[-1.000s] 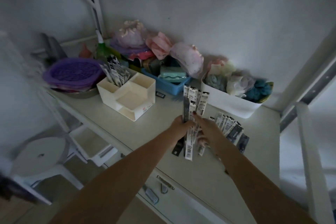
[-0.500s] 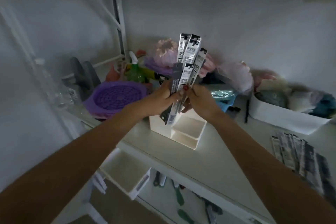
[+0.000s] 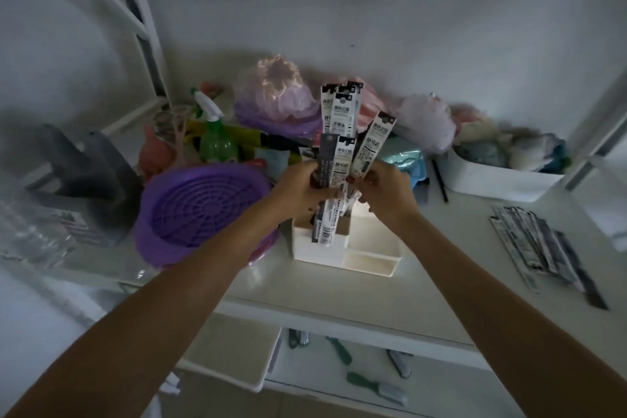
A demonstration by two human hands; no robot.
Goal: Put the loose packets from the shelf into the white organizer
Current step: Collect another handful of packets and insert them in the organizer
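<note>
Gripping a bunch of long packets (image 3: 342,159) upright, both hands' fingers (image 3: 325,194) clench it above the white organizer (image 3: 369,248); more packets (image 3: 543,244) lie rightward on the shelf (image 3: 424,285).

Purple basket (image 3: 200,214) crowding close left of grip, touching white organizer (image 3: 342,249). Clutter behind. Bare shelf (image 3: 441,248) open right, until loose packets (image 3: 539,244).

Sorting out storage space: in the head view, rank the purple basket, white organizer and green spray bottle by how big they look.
1. Purple basket
2. White organizer, partly hidden by hands
3. Green spray bottle, though farther back
</note>
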